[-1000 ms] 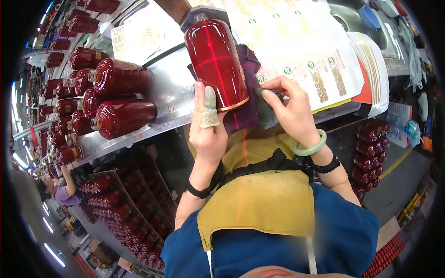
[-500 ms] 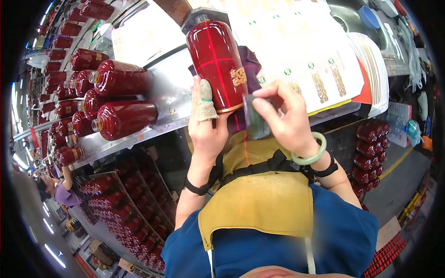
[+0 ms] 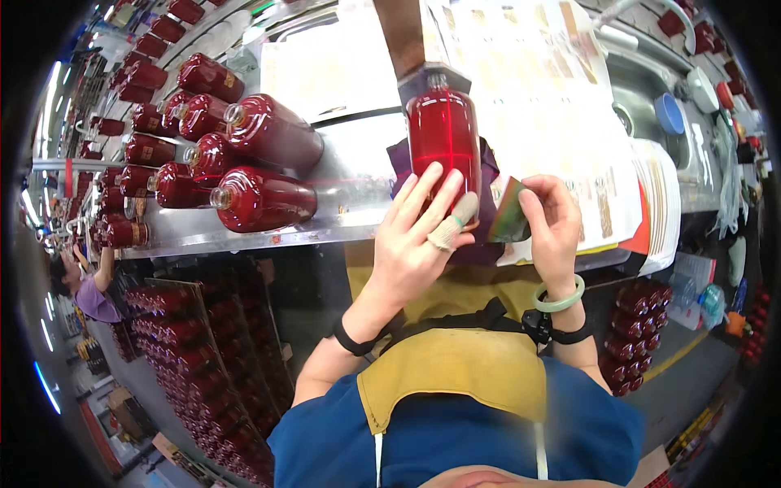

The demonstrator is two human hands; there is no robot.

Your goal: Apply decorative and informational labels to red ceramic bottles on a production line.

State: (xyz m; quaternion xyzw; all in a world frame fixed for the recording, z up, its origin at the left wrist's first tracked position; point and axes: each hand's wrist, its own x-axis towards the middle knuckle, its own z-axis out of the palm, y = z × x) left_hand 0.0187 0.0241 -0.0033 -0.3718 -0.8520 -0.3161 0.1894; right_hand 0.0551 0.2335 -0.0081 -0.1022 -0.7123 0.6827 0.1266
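Head view: the red bottle (image 3: 446, 126) sits on a purple cloth (image 3: 486, 183) near the front of the metal tabletop (image 3: 358, 150), neck pointing away beside a grey block (image 3: 412, 88); whether it lies flat or leans, I cannot tell. The left hand (image 3: 416, 248) lies over the bottle's near end, fingers spread rather than wrapped round it, so the hold looks light; a sideways push could roll or turn the glass, and the cloth could slide with it. One finger wears a fabric cover (image 3: 460, 215), which may grip less surely than bare skin. The right hand (image 3: 555, 224) is pinched on a thin green card (image 3: 511, 213), just beside the bottle and apart from it; held by one side, it could bend or twist under pressure. A careless sweep of that wrist might crease the sticker sheets (image 3: 561, 138). The neighbouring bottles (image 3: 267, 199) stand well apart, yet a runaway bottle could knock them.
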